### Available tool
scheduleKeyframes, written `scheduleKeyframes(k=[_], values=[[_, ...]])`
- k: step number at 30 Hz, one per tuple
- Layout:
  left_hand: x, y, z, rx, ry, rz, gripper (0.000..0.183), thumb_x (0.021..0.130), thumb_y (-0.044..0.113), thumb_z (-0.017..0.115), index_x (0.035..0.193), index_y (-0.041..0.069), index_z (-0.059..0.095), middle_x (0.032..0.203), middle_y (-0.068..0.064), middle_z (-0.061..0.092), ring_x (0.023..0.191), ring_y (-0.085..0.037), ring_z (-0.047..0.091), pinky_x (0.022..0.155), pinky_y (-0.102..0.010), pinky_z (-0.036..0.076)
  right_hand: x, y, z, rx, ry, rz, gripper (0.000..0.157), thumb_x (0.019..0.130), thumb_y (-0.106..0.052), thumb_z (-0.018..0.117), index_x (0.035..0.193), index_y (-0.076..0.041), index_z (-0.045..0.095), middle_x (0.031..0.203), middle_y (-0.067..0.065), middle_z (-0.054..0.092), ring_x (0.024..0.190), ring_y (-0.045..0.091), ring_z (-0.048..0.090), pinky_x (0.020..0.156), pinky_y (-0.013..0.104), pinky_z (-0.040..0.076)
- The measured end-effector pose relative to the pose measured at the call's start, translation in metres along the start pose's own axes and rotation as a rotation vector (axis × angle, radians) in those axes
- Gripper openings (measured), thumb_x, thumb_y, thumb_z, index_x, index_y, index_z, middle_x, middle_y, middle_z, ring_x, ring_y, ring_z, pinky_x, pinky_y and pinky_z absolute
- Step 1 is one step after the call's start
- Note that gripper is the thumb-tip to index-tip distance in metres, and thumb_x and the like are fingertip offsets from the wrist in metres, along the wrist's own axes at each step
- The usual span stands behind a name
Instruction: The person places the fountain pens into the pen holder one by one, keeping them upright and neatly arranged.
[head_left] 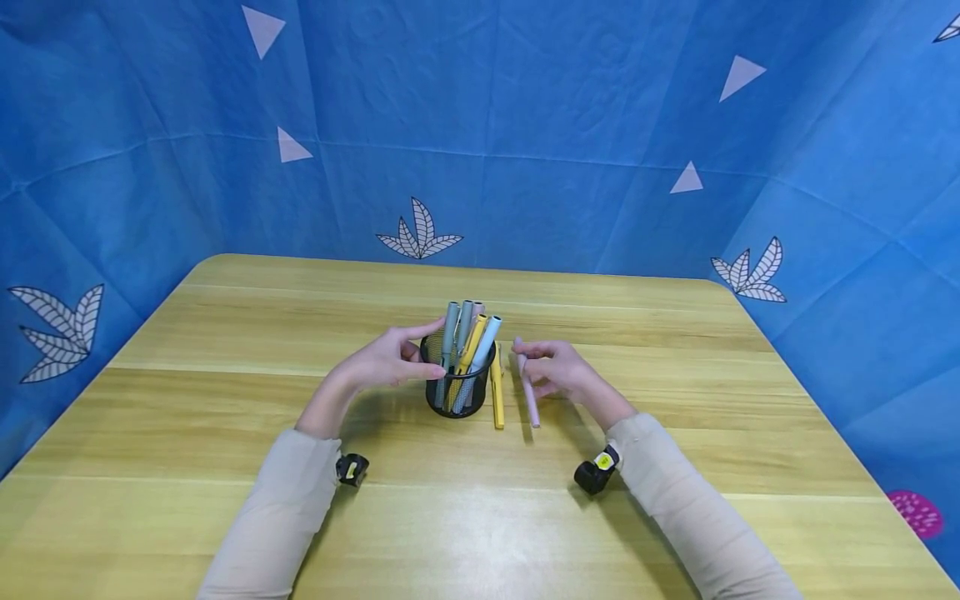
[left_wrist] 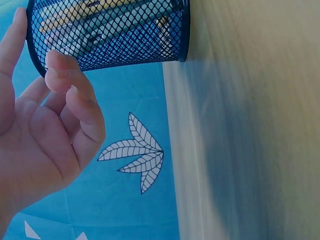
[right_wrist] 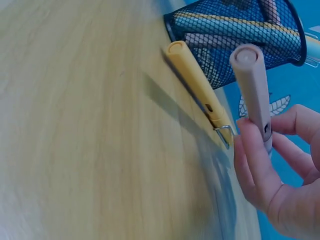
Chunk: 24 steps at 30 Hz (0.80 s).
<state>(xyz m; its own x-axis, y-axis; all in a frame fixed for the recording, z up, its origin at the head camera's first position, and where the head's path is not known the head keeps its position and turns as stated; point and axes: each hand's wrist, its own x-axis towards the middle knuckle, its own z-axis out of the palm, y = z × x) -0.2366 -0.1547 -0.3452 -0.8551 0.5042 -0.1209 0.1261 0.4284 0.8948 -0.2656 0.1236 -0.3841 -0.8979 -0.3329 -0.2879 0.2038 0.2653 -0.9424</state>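
A black mesh pen holder [head_left: 459, 407] stands upright on the table, holding several pens in grey-green, yellow, pink and pale blue. My left hand [head_left: 386, 360] grips it by the rim, thumb at the near side and index finger at the far side. The other fingers curl beside the mesh wall [left_wrist: 125, 57] in the left wrist view. Between thumb and fingertips my right hand [head_left: 558, 369] pinches a pale purple pen [head_left: 530, 400], slanted with its near end above the table. A yellow pen [right_wrist: 192, 75] lies on the table between the holder and the purple pen.
The wooden table [head_left: 480, 517] ends at a blue cloth backdrop [head_left: 525, 100] with leaf and triangle prints. A black wrist camera [head_left: 352, 470] sits at the left cuff and another camera [head_left: 595, 475] at the right cuff.
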Motion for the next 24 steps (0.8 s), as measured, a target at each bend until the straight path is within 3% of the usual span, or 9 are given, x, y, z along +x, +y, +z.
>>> scheduleKeyframes(k=[3,11,18,24], values=[[0.0,0.001,0.0,-0.001,-0.002,0.004,0.078,0.083,0.02,0.068,0.147,0.022,0.023,0.057,0.001,0.037,0.05,-0.011,0.033,0.046,-0.022,0.032,0.0,0.0,-0.001,0.052,-0.011,-0.004,0.051,0.083,0.006,0.054,0.133,0.005,0.043,0.121,0.026,0.045,0.076,0.019,0.058,0.064,0.032,0.054],[0.0,0.0,0.001,0.003,0.001,0.005,0.078,0.083,0.02,0.068,0.147,0.022,0.023,0.057,0.001,0.037,0.05,-0.012,0.033,0.047,-0.022,0.032,0.001,-0.004,0.002,0.154,0.066,0.008,0.051,0.083,0.004,0.062,0.131,0.004,0.045,0.122,0.02,0.044,0.07,0.015,0.058,0.059,0.027,0.053],[0.0,0.0,0.0,0.01,0.006,0.007,0.078,0.083,0.02,0.068,0.147,0.021,0.023,0.057,0.001,0.037,0.05,-0.012,0.033,0.047,-0.022,0.032,-0.002,-0.008,0.002,0.224,0.099,-0.045,0.054,0.081,0.008,0.06,0.131,0.007,0.041,0.103,0.008,0.046,0.068,0.013,0.056,0.06,0.028,0.053],[0.001,0.0,0.001,0.014,0.003,0.022,0.077,0.084,0.018,0.068,0.147,0.019,0.022,0.056,0.002,0.036,0.05,-0.011,0.033,0.047,-0.021,0.032,-0.007,-0.017,0.001,0.297,0.102,-0.075,0.055,0.081,0.013,0.056,0.133,0.006,0.039,0.112,0.013,0.043,0.076,0.019,0.061,0.067,0.033,0.054]])
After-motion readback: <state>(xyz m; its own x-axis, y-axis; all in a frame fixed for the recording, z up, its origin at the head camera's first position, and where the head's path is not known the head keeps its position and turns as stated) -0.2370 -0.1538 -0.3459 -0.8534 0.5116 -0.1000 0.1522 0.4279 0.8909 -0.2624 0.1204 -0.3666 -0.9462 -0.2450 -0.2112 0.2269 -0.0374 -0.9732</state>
